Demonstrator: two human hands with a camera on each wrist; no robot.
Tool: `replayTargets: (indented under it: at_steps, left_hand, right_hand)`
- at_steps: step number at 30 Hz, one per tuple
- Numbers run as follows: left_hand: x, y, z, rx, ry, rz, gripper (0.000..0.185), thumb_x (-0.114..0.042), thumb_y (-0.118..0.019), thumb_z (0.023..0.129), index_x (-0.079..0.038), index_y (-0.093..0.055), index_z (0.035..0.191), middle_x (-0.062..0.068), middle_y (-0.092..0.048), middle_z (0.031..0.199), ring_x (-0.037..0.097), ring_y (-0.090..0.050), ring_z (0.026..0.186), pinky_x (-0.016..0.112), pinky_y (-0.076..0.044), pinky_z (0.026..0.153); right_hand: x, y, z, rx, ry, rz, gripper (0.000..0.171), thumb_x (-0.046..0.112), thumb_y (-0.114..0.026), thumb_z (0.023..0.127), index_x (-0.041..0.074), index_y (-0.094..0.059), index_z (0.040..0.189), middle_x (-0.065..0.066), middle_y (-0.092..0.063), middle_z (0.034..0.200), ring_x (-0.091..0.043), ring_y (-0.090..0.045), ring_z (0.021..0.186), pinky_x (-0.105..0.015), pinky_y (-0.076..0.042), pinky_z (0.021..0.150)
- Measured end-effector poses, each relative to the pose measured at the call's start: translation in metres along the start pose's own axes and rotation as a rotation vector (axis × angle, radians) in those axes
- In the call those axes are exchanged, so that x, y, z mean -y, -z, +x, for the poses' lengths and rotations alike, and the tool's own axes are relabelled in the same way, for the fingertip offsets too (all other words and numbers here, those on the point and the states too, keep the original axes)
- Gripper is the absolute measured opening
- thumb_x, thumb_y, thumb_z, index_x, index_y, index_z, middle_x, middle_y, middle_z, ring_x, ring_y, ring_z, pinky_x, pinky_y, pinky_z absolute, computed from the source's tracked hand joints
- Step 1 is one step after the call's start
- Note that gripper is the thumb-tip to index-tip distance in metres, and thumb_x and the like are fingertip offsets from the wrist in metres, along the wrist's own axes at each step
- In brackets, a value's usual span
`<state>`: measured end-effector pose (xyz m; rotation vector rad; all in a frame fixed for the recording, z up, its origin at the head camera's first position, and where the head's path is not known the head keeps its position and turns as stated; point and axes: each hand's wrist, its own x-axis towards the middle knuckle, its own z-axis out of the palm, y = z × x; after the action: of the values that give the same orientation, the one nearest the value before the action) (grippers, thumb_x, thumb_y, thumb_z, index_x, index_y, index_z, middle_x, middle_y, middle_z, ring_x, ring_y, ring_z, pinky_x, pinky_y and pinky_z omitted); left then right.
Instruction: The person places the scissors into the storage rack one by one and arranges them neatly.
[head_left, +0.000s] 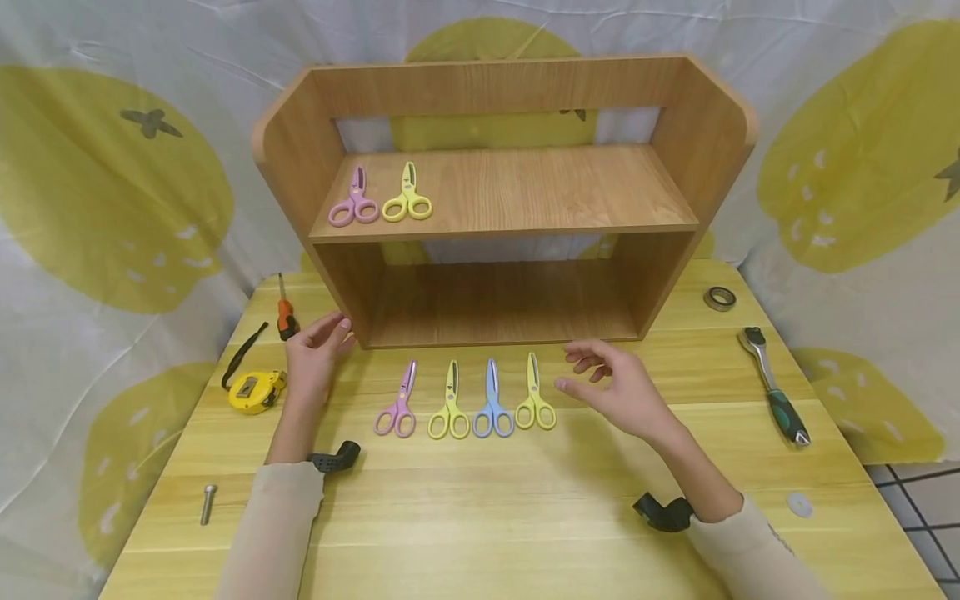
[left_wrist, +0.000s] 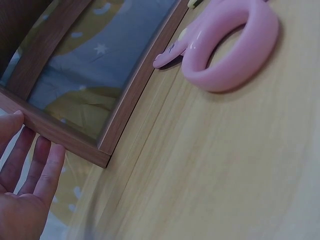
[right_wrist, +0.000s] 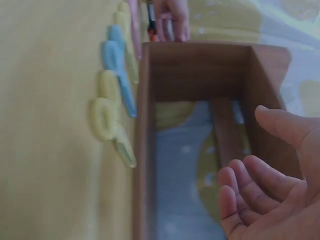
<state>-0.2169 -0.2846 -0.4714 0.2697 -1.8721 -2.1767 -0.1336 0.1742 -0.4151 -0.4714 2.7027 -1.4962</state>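
A wooden shelf unit (head_left: pixel 502 192) stands on the table. On its upper board lie a pink pair of scissors (head_left: pixel 354 200) and a yellow pair (head_left: pixel 408 198). In front of it lie a pink pair (head_left: pixel 400 402), a yellow pair (head_left: pixel 450 404), a blue pair (head_left: pixel 492 402) and another yellow pair (head_left: pixel 535 396). My left hand (head_left: pixel 321 346) is open, its fingertips at the shelf's lower left corner (left_wrist: pixel 100 150); the pink handle (left_wrist: pixel 230 45) lies beside it. My right hand (head_left: pixel 609 383) hovers open just right of the rightmost yellow scissors (right_wrist: pixel 107 115), holding nothing.
A yellow tape measure (head_left: pixel 257 390), an orange screwdriver (head_left: pixel 285 312) and a bolt (head_left: pixel 207 503) lie on the table's left side. At the right lie a ratchet wrench (head_left: pixel 776 387), a metal ring (head_left: pixel 720 297) and a washer (head_left: pixel 799 504). A printed cloth hangs behind.
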Motion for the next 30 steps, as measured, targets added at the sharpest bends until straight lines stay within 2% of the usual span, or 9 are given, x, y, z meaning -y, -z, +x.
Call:
replayTargets:
  at_steps: [8,12,16,19,23,30]
  left_hand:
    - [-0.001,-0.001,0.000,-0.006,-0.029,-0.033,0.036,-0.008,-0.078,0.092,0.004,-0.071,0.125,0.000,-0.076,0.107,0.012,-0.075,0.099,0.042,-0.059,0.097]
    - [-0.001,-0.001,-0.001,-0.001,-0.025,-0.022,0.037,-0.009,-0.078,0.092,0.003,-0.071,0.126,-0.001,-0.076,0.108,0.012,-0.075,0.099,0.040,-0.060,0.096]
    - [0.001,-0.001,0.001,0.001,-0.020,-0.017,0.038,-0.010,-0.078,0.092,0.004,-0.070,0.127,-0.001,-0.076,0.109,0.012,-0.075,0.100,0.040,-0.060,0.096]
    - [0.000,-0.001,0.001,0.002,-0.013,-0.013,0.038,-0.009,-0.078,0.092,0.004,-0.070,0.127,-0.001,-0.076,0.109,0.012,-0.075,0.100,0.042,-0.059,0.098]
    - [-0.004,-0.002,0.000,-0.002,0.010,-0.016,0.037,-0.006,-0.076,0.093,0.005,-0.069,0.128,-0.002,-0.076,0.108,0.013,-0.075,0.101,0.044,-0.057,0.100]
    - [-0.002,0.000,0.001,0.002,0.011,-0.016,0.038,-0.008,-0.076,0.093,0.004,-0.069,0.129,-0.002,-0.076,0.110,0.011,-0.074,0.102,0.042,-0.057,0.099]
  right_hand:
    - [-0.029,-0.023,-0.013,0.037,-0.074,0.019,0.056,0.032,-0.087,0.085,0.010,-0.065,0.133,-0.013,-0.069,0.122,-0.030,-0.063,0.106,-0.042,-0.059,0.087]
    - [-0.033,-0.030,-0.014,0.055,-0.101,0.041,0.060,0.029,-0.088,0.084,0.006,-0.063,0.134,-0.013,-0.069,0.121,-0.030,-0.061,0.105,-0.034,-0.057,0.087]
    - [-0.036,-0.035,-0.015,0.072,-0.140,0.044,0.062,0.028,-0.088,0.084,0.006,-0.062,0.136,-0.012,-0.069,0.121,-0.027,-0.061,0.105,-0.035,-0.056,0.087]
    - [-0.039,-0.039,-0.014,0.070,-0.137,0.042,0.062,0.025,-0.089,0.083,0.004,-0.063,0.135,-0.013,-0.070,0.122,-0.027,-0.062,0.105,-0.037,-0.056,0.086]
    - [-0.046,-0.047,-0.013,0.073,-0.113,0.028,0.061,0.024,-0.091,0.081,0.003,-0.064,0.132,-0.013,-0.070,0.122,-0.026,-0.064,0.104,-0.031,-0.057,0.083]
    - [-0.052,-0.055,-0.012,0.083,-0.102,-0.010,0.062,0.025,-0.093,0.077,0.002,-0.066,0.128,-0.009,-0.070,0.121,-0.023,-0.062,0.103,-0.034,-0.057,0.087]
